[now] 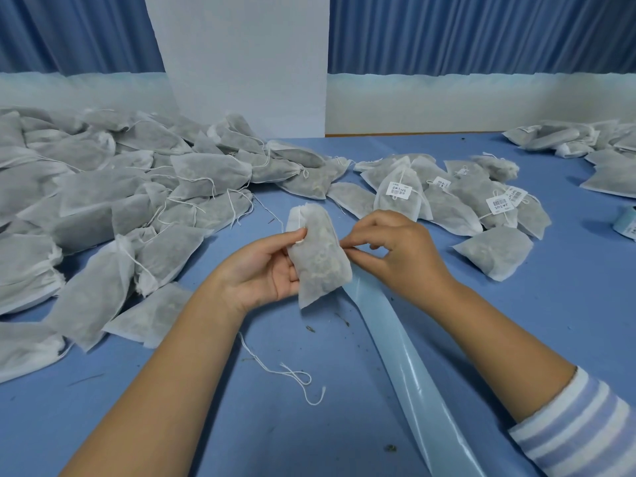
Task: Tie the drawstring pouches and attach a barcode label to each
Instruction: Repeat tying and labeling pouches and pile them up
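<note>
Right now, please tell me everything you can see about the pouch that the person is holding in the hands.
The pouch is thin, white, half-transparent fabric, filled with greyish dry matter. It is held nearly upright above the blue table, neck up, a white drawstring at the neck. The left hand grips its left side; the right hand pinches its right edge. No label shows on it.

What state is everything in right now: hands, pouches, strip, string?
held pouch, upright off the table, no label visible.
left hand, holds held pouch, thumb near its neck.
right hand, pinches held pouch's right edge.
left pile, heaped, no labels visible.
right group, several carry barcode labels.
backing strip, lies flat, no labels visible.
loose string, lies on table.
</note>
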{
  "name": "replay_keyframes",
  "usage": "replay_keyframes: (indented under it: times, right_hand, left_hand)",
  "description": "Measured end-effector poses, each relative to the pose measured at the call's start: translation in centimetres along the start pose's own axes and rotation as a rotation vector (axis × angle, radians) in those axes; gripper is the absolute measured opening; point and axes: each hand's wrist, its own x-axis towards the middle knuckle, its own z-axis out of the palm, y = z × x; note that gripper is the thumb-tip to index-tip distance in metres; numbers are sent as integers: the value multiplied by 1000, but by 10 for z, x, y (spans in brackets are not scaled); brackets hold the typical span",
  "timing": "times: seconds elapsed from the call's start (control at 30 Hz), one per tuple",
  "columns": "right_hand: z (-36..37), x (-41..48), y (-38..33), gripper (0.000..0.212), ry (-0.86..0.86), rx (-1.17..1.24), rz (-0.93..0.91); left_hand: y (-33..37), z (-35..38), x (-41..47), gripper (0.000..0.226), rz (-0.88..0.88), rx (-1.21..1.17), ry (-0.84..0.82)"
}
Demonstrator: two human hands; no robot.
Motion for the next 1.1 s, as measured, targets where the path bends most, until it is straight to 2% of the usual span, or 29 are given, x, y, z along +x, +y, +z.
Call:
replay_keyframes:
  times: [0.13, 0.37, 0.5, 0.6, 0.67, 0.8, 0.9, 1.0, 1.1]
  right_hand:
    - [1, 0, 1, 7, -23, 16, 15]
    - [-4, 2, -3, 10, -84, 276, 108]
    - [-7, 7, -1, 18, 78, 447, 322]
    - [-8, 11, 4, 8, 172, 474, 502]
    - [-9, 12, 3, 18, 134, 511, 555]
    - [-2, 9, -6, 38, 11, 604, 506]
    - [6, 6, -10, 53, -33, 668, 477]
    - [9, 5, -12, 58, -8, 703, 473]
    - [9, 5, -8, 61, 49, 734, 526]
  left_hand:
    - [1, 0, 0, 43, -4, -8, -10]
    - [2, -6, 1, 27, 7, -40, -10]
    - [4, -8, 0, 29, -3, -50, 32]
    - [6, -4, -3, 31, -21, 96, 53]
    - [8, 1, -6, 31, -10, 246, 54]
    - [8, 11, -13, 27, 45, 535, 48]
    - [3, 19, -15, 22, 35, 661, 30]
    - [3, 23, -17, 23, 25, 721, 27]
    - [5, 24, -19, 33, 43, 746, 33]
